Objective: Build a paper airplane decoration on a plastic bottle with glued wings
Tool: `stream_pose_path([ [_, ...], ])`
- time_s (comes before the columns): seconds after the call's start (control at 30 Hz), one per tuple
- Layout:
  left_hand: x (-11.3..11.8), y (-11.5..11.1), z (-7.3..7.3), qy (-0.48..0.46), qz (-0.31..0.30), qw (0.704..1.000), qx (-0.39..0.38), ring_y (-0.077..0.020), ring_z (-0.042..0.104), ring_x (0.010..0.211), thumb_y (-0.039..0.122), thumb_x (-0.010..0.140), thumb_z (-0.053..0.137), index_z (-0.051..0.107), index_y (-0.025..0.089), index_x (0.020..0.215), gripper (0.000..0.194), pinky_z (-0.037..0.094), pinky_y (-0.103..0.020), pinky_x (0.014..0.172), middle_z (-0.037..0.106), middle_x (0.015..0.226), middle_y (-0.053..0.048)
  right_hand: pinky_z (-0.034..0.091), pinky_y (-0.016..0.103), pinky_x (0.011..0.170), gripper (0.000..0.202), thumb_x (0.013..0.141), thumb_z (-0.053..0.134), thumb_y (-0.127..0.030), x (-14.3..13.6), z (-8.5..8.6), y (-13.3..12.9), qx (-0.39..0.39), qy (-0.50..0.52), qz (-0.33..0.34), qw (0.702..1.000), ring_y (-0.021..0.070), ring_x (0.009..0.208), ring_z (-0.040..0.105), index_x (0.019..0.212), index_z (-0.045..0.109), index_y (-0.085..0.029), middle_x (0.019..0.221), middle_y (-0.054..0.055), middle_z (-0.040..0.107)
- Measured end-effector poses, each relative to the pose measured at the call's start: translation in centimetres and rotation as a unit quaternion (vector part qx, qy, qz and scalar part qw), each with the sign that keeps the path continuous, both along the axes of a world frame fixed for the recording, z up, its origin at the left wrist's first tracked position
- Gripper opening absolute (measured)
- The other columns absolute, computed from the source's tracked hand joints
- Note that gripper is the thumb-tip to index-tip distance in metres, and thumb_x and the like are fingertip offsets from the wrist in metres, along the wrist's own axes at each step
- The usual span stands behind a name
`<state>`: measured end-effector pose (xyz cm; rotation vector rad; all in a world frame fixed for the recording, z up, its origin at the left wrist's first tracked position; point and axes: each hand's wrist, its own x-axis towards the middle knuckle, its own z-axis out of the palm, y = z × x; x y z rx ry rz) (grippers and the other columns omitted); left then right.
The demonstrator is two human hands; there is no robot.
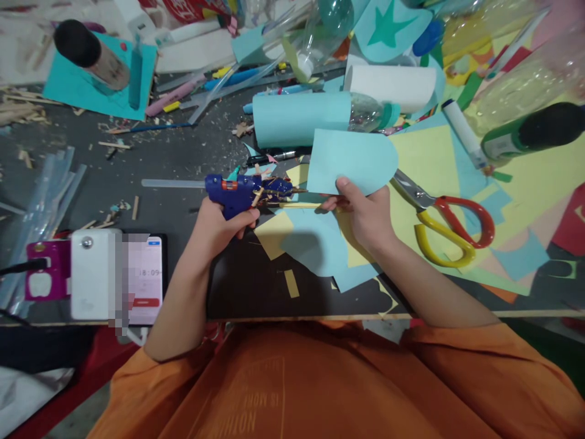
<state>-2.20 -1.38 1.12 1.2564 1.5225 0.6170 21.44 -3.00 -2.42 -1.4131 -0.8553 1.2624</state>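
My left hand (223,222) is wrapped round the handle of a blue glue gun (235,194), with a clear glue stick (173,183) poking out of its back end. The nozzle points right and comes close to the lower left corner of a light blue paper piece (351,160) with a rounded right end. That paper is pinched by my right hand (361,204), thumb on top and fingers underneath. A thin yellow stick (297,205) runs just below the nozzle toward my right fingers; whether they hold it, I cannot tell.
Red and yellow scissors (427,204) lie right of my right hand. Beyond the paper is a bottle wrapped in light blue paper (301,119). A phone (146,274) and white power bank (94,274) lie at the front left. Paper scraps (315,244) cover the front middle.
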Motion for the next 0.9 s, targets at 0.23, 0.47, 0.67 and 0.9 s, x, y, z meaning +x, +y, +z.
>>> stream_pose_path([
  [0.23,0.31,0.04,0.18,-0.012,0.003,1.0,0.003,-0.0067,0.039,0.036,0.034,0.06,0.068,0.05,0.021,0.057,0.022,0.034,-0.024,0.039,0.053,0.048,0.004,0.062,0.033,0.06,0.037,0.076,0.076,-0.054,0.05,-0.11,0.01,0.009,0.008,0.006,1.0,0.0159,0.052,0.068,0.067,0.064,-0.02,0.054,0.0,0.065],
  [0.47,0.37,0.02,0.25,-0.025,0.009,1.0,0.006,-0.007,0.039,0.035,0.033,0.058,0.069,0.051,0.021,0.053,0.022,0.033,-0.024,0.038,0.053,0.046,0.003,0.062,0.034,0.062,0.039,0.078,0.073,-0.057,0.03,0.12,0.0,-0.003,-0.015,0.017,1.0,0.0162,0.054,0.068,0.065,0.063,-0.021,0.056,0.0,0.065],
  [0.67,0.4,0.08,0.25,-0.027,0.013,1.0,0.0,-0.0072,0.039,0.034,0.033,0.057,0.07,0.051,0.021,0.053,0.023,0.033,-0.024,0.038,0.053,0.045,0.003,0.062,0.034,0.063,0.04,0.078,0.073,-0.057,0.02,0.06,-0.09,0.002,-0.016,0.017,1.0,0.0165,0.055,0.068,0.066,0.063,-0.021,0.057,0.001,0.065],
  [0.9,0.24,0.11,0.09,-0.016,0.012,1.0,-0.001,-0.0077,0.039,0.035,0.033,0.058,0.071,0.049,0.021,0.053,0.025,0.033,-0.024,0.038,0.052,0.044,0.003,0.06,0.033,0.055,0.039,0.074,0.077,-0.055,-0.04,0.1,-0.04,0.009,-0.002,0.007,1.0,0.0157,0.051,0.066,0.066,0.063,-0.02,0.058,0.001,0.067],
])
